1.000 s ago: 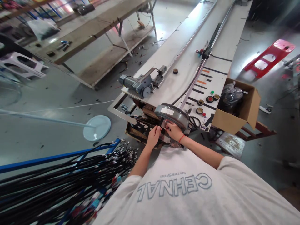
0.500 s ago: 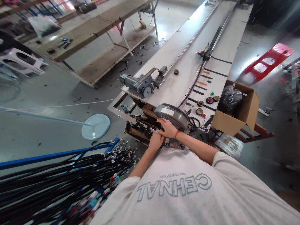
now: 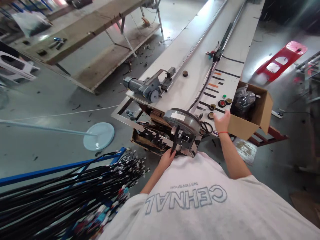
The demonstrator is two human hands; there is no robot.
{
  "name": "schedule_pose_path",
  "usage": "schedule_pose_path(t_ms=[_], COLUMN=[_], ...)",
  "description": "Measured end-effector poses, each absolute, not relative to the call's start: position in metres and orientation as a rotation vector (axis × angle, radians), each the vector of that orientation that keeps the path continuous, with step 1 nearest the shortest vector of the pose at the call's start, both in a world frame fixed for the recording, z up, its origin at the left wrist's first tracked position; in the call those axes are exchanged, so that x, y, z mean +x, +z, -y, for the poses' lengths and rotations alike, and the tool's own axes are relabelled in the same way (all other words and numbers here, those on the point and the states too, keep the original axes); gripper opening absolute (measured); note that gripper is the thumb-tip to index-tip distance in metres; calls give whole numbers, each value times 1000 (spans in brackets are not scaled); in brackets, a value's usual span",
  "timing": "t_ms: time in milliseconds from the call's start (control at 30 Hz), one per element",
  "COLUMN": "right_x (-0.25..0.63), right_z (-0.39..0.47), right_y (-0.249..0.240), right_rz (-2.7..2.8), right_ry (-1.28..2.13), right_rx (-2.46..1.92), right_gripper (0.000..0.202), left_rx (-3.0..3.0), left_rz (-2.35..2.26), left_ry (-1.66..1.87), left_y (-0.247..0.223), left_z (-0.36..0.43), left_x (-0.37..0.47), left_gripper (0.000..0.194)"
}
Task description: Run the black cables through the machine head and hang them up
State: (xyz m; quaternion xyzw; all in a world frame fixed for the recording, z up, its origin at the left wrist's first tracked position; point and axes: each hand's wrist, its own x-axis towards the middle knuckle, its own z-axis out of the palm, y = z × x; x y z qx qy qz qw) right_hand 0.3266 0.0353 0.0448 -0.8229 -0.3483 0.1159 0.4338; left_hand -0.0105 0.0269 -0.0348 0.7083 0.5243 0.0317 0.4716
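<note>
Close to my body, my left hand (image 3: 167,159) pinches the lower end of a black strip (image 3: 175,138). The strip runs up in front of a large grey round reel or drum (image 3: 183,120) with a white label, at the near end of the long white bench (image 3: 185,95). My right hand (image 3: 222,123), a red band on its wrist, is over the bench's near right corner, thumb and fingers apart. Just beyond its thumb lies a tape roll (image 3: 210,115). A red button (image 3: 221,103) and more small rolls sit past its fingertips. Black-handled scissors (image 3: 207,127) lie left of it.
An open carton (image 3: 243,126) with a plastic-wrapped bundle stands right of the bench. A grey motor unit (image 3: 143,90) is mounted at the left edge. Bundled black cables (image 3: 87,186) hang at lower left. A red stool (image 3: 281,61) lies beyond the carton.
My right hand has left my left hand and moved right, over the tape rolls. My left hand has drawn slightly down toward my body, and the black strip now shows above it.
</note>
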Motion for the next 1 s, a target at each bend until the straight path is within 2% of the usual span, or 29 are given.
schedule_pose_path(t_ms=[100,167,400,700,1000], right_x=[378,385,374,376,375], right_z=[-36,-34,-29,-33,-33], right_y=[0,-21,-36,-35,-35], right_rz=[287,142,222,185,183], right_ry=[507,546,342,299,290], right_rx=[-2411,-2453,-2525,-2479,-2489], right_gripper=[85,88,84,70,68], left_rx=[1730,1694,1661,1747,1798], left_rz=[-1251,-1230,-1185,-1157,-1238], left_ry=[130,190,308,330,375], left_y=[-36,-32,-21,-26,-20], left_z=[-20,-17,-13,-16,-25], left_x=[-17,-22,-28,-30,-28], left_gripper=[35,39,40,36,30])
